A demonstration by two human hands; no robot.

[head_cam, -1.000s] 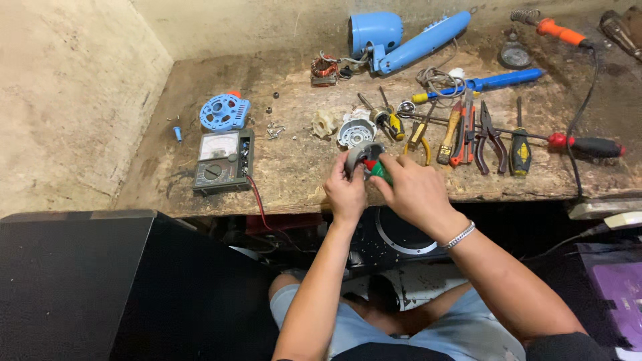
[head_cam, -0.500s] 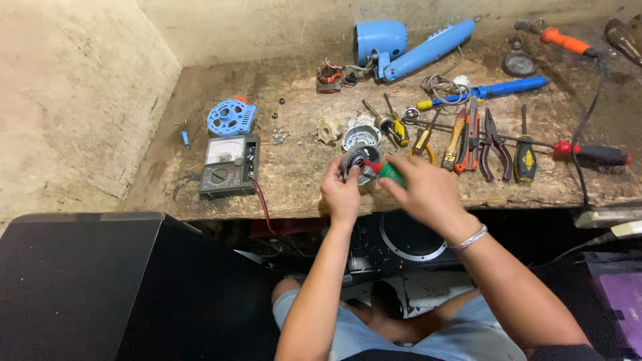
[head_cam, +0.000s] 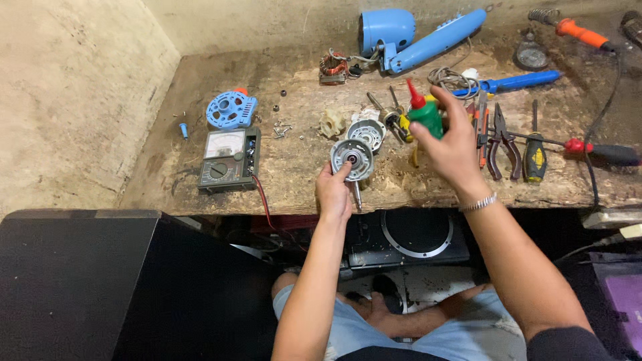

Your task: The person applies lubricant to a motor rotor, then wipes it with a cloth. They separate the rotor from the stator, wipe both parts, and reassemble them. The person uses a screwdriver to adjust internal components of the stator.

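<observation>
My left hand (head_cam: 332, 190) holds a round silver motor part with a shaft (head_cam: 352, 158) just above the front edge of the wooden workbench (head_cam: 301, 167). My right hand (head_cam: 451, 144) grips a small green bottle with a red pointed nozzle (head_cam: 424, 113), raised to the right of the motor part and apart from it. A second round silver motor cover (head_cam: 367, 132) lies on the bench just behind the held part.
An analog multimeter (head_cam: 229, 159) with a red lead and a blue round plastic cover (head_cam: 231, 109) lie at left. Pliers (head_cam: 503, 144), screwdrivers (head_cam: 535, 148), a blue fan housing (head_cam: 401, 30) and a copper-wound stator (head_cam: 332, 67) sit across the back and right. Small screws (head_cam: 282, 128) are scattered mid-bench.
My right hand has lifted the green bottle away from the motor part, up and to the right. My left hand still holds the motor part, now turned face-up toward me.
</observation>
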